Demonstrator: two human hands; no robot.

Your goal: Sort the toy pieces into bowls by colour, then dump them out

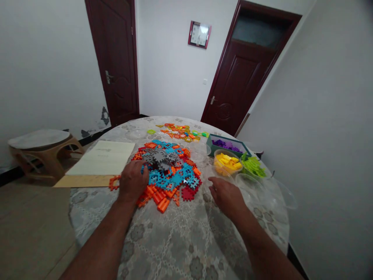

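Observation:
A large pile of plastic pieces, blue, orange, red and grey, lies mid-table. My left hand rests at the pile's left edge, fingers curled against it; a blue bit shows by its fingertips, and whether it is gripped is unclear. An orange ring-like piece lies just left of that hand. My right hand is over the table right of the pile, below the bowl of yellow pieces. Its fingers are bent close together, and what they hold, if anything, is too small to name.
A green box of purple pieces and a clear container of light green pieces stand at the right, near clear containers. Smaller mixed pieces lie at the back. An open booklet is at the left; a stool stands beyond.

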